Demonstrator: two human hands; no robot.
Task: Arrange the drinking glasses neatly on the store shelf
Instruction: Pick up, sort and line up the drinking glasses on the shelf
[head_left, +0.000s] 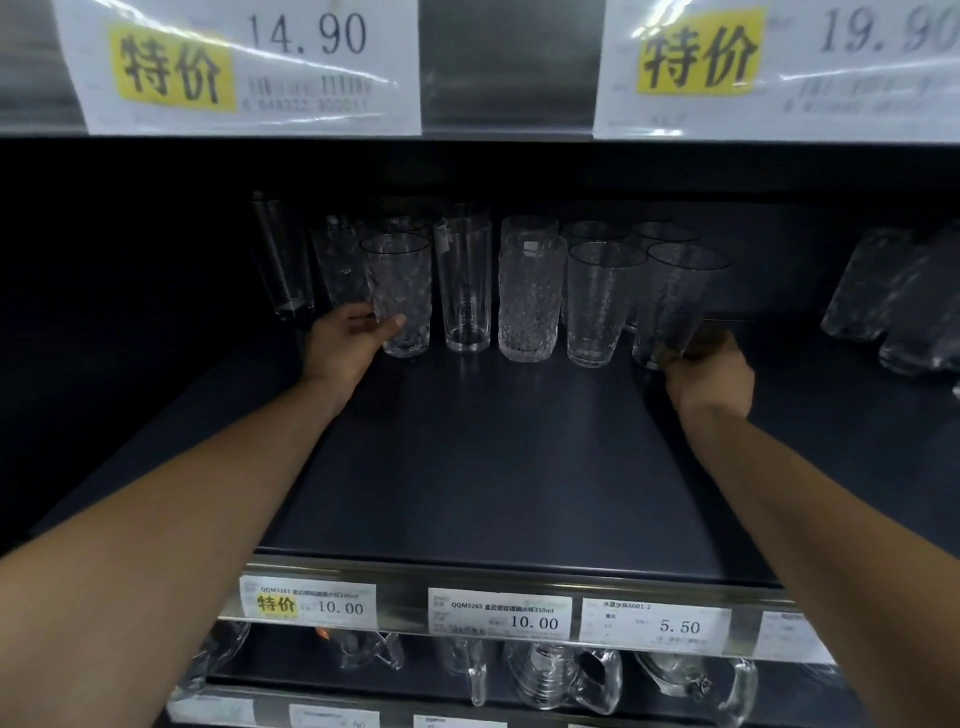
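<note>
Both hands are deep in the shelf, one glass apiece at either end of the front row.

At about ten o'clock from the middle of the shelf (493, 467), the left hand (350, 340) curls thumb and fingers round the lower half of an upright dimpled glass (400, 280), likely to nudge it level with its neighbours. At two o'clock the right hand (709, 371) grips the base of a rimmed glass (678, 296) that leans to the right, seemingly so it can be stood straight beside the tumbler (597, 306). Between them a plain tall glass (465, 291) and a knobbly glass (530, 306) stand close together, with more glasses behind. The whole row sits far back, hence the long reach.
</note>
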